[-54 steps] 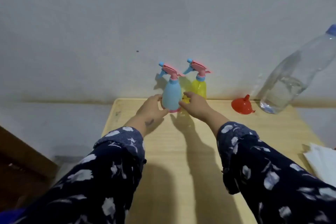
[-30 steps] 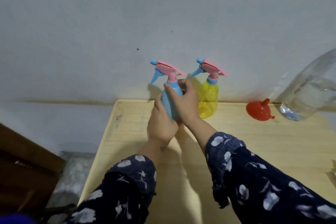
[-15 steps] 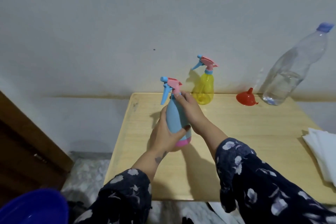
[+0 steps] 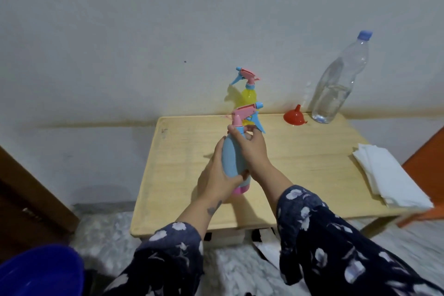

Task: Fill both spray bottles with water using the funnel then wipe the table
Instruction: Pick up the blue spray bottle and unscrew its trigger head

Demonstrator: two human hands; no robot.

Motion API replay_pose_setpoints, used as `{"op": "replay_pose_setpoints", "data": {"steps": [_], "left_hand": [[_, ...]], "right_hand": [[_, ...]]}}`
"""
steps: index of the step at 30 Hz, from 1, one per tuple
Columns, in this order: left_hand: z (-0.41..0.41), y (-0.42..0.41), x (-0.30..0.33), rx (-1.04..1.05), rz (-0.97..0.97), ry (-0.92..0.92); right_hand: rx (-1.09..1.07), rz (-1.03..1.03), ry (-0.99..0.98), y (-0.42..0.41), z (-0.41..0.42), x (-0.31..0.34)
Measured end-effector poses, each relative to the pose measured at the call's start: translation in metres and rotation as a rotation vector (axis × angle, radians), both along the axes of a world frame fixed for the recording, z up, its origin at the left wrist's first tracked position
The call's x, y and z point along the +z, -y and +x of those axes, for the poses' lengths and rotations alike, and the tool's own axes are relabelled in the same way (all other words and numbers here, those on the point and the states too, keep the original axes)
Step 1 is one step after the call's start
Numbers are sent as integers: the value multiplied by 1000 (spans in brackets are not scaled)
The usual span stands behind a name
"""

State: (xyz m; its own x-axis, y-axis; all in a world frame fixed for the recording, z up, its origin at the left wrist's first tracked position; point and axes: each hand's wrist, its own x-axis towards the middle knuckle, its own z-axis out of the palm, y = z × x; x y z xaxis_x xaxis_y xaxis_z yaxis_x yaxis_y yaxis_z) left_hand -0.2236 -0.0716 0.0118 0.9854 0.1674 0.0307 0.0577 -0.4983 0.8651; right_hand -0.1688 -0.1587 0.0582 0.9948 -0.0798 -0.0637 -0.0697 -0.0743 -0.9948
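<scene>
My left hand (image 4: 216, 175) wraps the body of the blue spray bottle (image 4: 233, 158), held upright above the middle of the wooden table (image 4: 312, 158). My right hand (image 4: 252, 149) grips its neck just under the pink trigger head (image 4: 245, 114), whose nozzle now points right. The yellow spray bottle (image 4: 247, 94) stands at the back by the wall, partly hidden behind the blue one. A red funnel (image 4: 293, 116) lies upside down at the back right, beside a clear water bottle (image 4: 338, 84) with a blue cap.
A stack of white paper towels (image 4: 394, 175) lies at the table's right edge. An orange object (image 4: 427, 170) stands further right. A blue basin (image 4: 40, 269) sits on the floor at lower left, with dark wooden furniture (image 4: 28, 199) behind it.
Both hands lifted the blue spray bottle from beside the yellow one and brought it toward me. The trigger head has since turned from pointing left to pointing right.
</scene>
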Motion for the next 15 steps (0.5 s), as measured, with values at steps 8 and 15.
{"op": "replay_pose_setpoints", "data": {"steps": [8, 15], "left_hand": [[-5, 22, -3, 23, 79, 4], [5, 46, -3, 54, 139, -1]], "right_hand": [[39, 6, 43, 31, -6, 2], [24, -96, 74, 62, 13, 0]]}}
